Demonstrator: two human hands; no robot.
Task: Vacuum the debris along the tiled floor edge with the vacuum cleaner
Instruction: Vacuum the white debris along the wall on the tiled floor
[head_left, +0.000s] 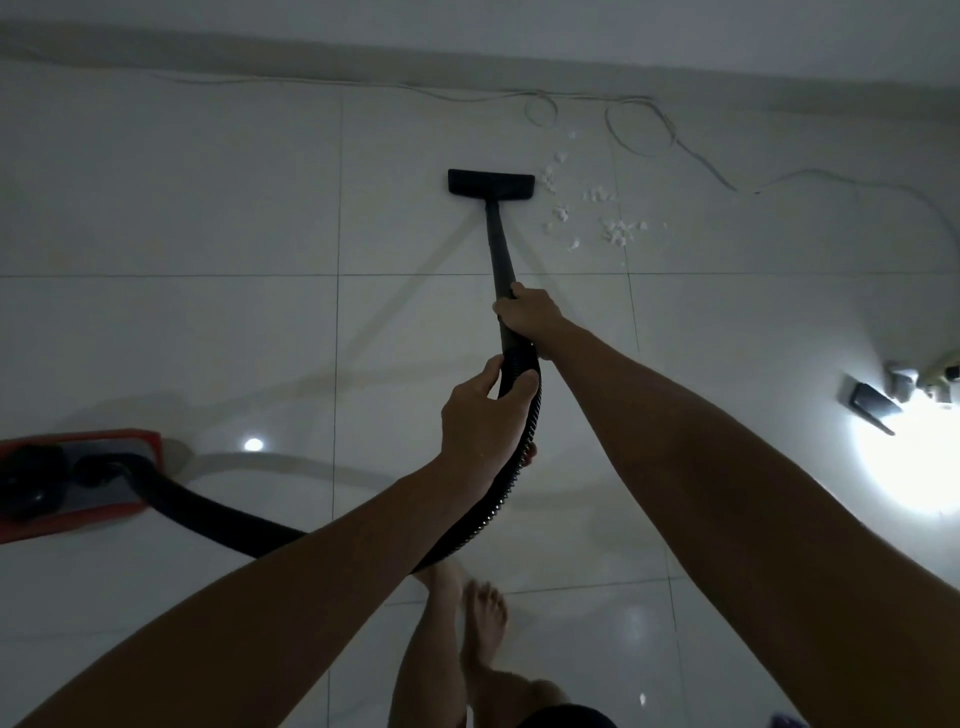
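Head view, dim room, looking down on a glossy white tiled floor (208, 338) with dark grout lines. Right hand (527, 312) is wrapped around the black wand (497, 244) at its lower end, fingers curled fully about the tube. Left hand (480, 415) is clasped around the ribbed black hose (511, 478) just below the wand joint, thumb on one side and fingers on the other. Both forearms reach forward from the bottom corners of the frame.

Wand runs forward to the black floor nozzle (491, 183), which sits flat on the tiles, its long side roughly parallel to the wall base (467, 57). White debris (597, 213) lies scattered in small crumbs immediately right of the nozzle and a little nearer the camera; the closest pieces sit just beside the nozzle's right end. Contact between them cannot be confirmed.

Hose curves down under the left forearm and away to the left, joining the red vacuum cleaner body (78, 478) at the left edge. A thin pale cord (639, 124) loops along the floor near the wall and trails off to the right. At the right edge, a bright light (914, 462) glares on the tiles beside small dark objects too washed out to identify. Bare feet (483, 618) stand at the bottom centre.
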